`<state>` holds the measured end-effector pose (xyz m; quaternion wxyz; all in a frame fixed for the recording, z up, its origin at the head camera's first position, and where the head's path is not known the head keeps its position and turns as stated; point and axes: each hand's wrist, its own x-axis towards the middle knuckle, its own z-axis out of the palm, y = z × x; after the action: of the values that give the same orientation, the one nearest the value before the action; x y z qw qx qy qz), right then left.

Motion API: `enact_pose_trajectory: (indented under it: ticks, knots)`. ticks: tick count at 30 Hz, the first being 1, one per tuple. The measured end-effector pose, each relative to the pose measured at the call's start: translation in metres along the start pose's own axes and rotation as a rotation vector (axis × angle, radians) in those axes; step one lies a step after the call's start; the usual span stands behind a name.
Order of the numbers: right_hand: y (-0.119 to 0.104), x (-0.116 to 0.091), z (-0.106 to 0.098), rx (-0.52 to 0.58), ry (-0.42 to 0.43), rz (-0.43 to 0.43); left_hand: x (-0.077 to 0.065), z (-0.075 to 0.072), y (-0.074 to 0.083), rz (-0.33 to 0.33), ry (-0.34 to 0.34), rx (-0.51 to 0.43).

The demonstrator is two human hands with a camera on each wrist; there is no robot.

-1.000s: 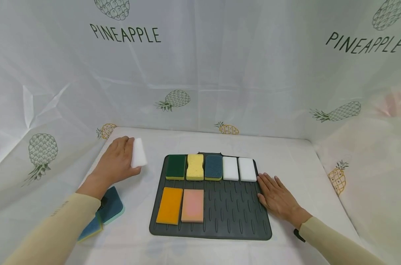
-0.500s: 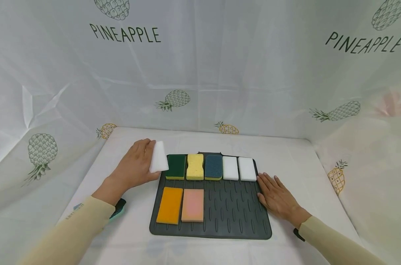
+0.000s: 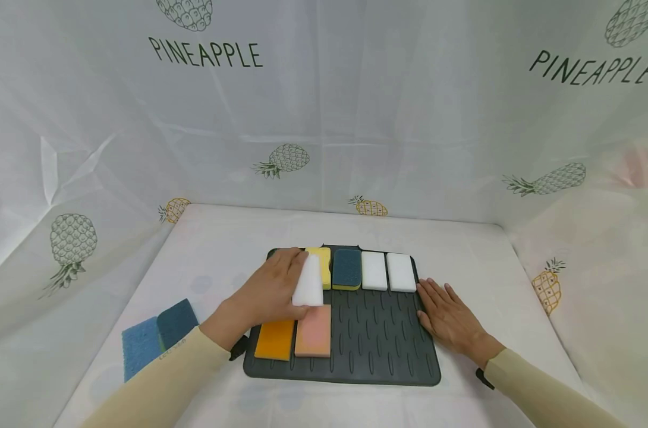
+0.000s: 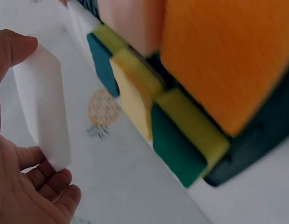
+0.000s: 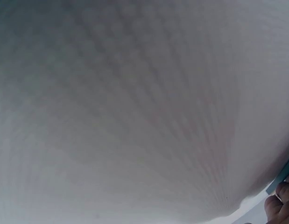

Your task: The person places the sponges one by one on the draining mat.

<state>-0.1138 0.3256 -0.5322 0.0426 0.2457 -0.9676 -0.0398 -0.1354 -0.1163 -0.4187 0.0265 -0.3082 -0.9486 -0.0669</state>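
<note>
My left hand pinches a white sponge block between thumb and fingers, above the left part of a dark ribbed mat. In the left wrist view the white block stands clear of the other sponges. Flat, with fingers straight, my right hand rests at the mat's right edge. Along the back row are a yellow sponge, a dark blue sponge and two white blocks. A green sponge shows only in the left wrist view. In front lie an orange sponge and a pink sponge.
Left of the mat, on the white cloth, lie a light blue sponge and a dark blue sponge, partly behind the left sleeve. A pineapple-print curtain hangs behind the table. Cloth blurs most of the right wrist view.
My left hand has carried the white block rightward from the table's left side to over the mat, now covering the green sponge in the head view. The right hand has stayed put.
</note>
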Motion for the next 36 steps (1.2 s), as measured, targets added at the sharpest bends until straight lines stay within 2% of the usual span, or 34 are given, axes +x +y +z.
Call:
enact_pose_trajectory:
  ticks: [4, 6, 12, 17, 22, 27, 36]
  knots:
    - [0.0, 0.0, 0.001, 0.003, 0.033, -0.008, 0.007, 0.009, 0.022, 0.056, -0.051, -0.033]
    - [0.0, -0.001, 0.002, 0.006, 0.024, -0.004, 0.01, 0.014, 0.032, 0.085, -0.06, -0.041]
    - [0.001, -0.001, 0.001, 0.009, -0.02, 0.011, 0.016, 0.033, 0.061, 0.166, -0.091, 0.026]
    - [0.001, -0.001, 0.001, 0.013, -0.029, 0.013, 0.017, 0.048, 0.078, 0.176, -0.165, 0.013]
    - [0.001, -0.001, 0.001, 0.016, -0.034, 0.014, 0.017, 0.063, 0.084, 0.15, -0.215, 0.035]
    - [0.001, -0.001, 0.001, 0.016, -0.038, 0.015, 0.017, 0.074, 0.085, 0.144, -0.227, 0.06]
    - [0.001, -0.001, 0.002, 0.011, -0.033, 0.011, 0.016, 0.082, 0.083, 0.134, -0.241, 0.064]
